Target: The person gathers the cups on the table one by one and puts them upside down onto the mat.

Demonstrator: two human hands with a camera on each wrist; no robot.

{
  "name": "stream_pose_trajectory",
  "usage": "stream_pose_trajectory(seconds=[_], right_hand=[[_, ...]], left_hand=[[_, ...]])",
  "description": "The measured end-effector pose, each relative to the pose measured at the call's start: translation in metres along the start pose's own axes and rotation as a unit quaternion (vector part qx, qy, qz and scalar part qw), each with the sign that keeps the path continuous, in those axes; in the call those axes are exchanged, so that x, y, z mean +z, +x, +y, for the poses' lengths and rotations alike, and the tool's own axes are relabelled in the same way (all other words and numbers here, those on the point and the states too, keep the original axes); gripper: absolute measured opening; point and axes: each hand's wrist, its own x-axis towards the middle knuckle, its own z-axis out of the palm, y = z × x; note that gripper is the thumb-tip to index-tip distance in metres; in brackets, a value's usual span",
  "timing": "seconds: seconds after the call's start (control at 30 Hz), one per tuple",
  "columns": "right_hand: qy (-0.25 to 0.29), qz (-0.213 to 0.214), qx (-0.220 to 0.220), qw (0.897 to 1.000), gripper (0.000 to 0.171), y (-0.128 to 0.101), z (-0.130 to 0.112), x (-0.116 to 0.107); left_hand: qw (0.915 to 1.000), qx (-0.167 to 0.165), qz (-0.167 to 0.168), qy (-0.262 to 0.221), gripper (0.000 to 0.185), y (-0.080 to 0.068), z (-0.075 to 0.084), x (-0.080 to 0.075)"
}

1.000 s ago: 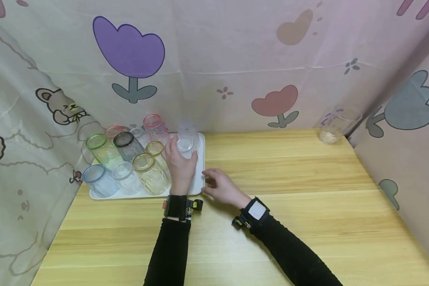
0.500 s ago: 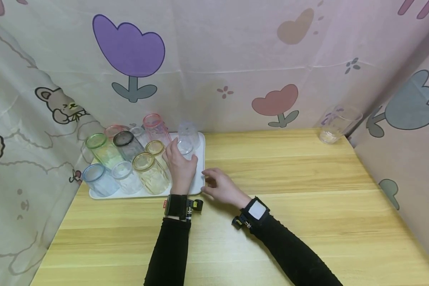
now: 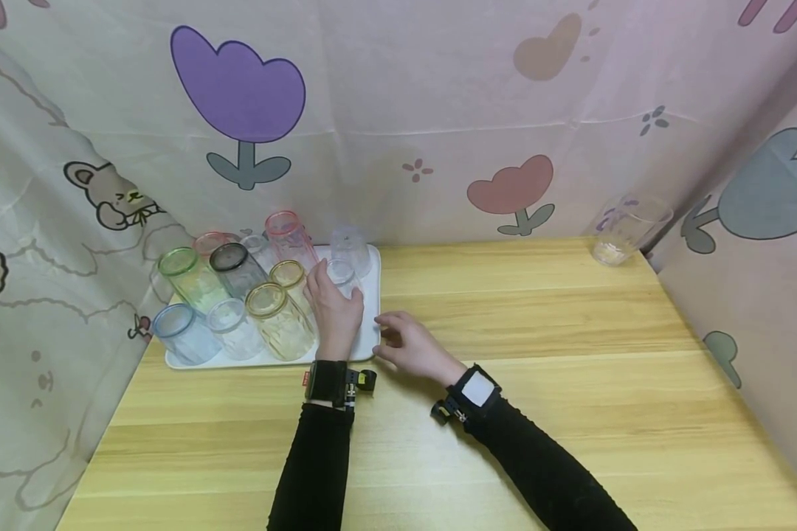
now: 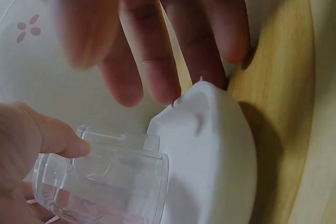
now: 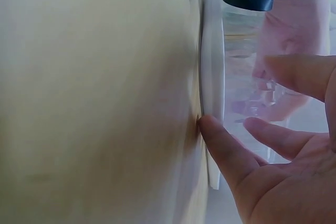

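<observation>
On the desk (image 3: 538, 383), a white tray (image 3: 370, 295) sits at the far left (crowded with coloured glasses). At its right end the left hand (image 3: 335, 310) grips a clear glass (image 3: 341, 273); the right hand (image 3: 412, 346), fingers loosely spread, touches the tray's right edge just beside it.

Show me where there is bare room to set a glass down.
The wooden table lies bare from the white tray across to the lone clear glass at the far right corner, and along the near edge. The tray is crowded with glasses, both hands at its right side.
</observation>
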Motion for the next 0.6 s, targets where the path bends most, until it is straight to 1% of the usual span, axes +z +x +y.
stream_pose_trajectory(seconds=[0.17,0.33,0.47,0.6], right_hand=[[0.0,-0.001,0.003,1.0,0.057,-0.001,0.001,-0.002],[0.009,0.008,0.0,1.0,0.059,0.0,0.002,-0.007],[0.021,0.037,-0.022,0.999,0.059,0.001,0.004,-0.015],[0.042,0.079,-0.048,0.995,0.058,0.002,0.002,-0.027]], left_hand=[[1.0,0.003,0.0,-0.007,0.075,0.0,0.0,0.001],[0.9995,0.028,0.01,-0.004,0.075,0.0,-0.002,0.001],[0.9963,0.074,0.041,-0.014,0.071,0.001,-0.001,0.001],[0.9863,0.135,0.091,-0.026,0.058,0.002,0.002,0.002]])
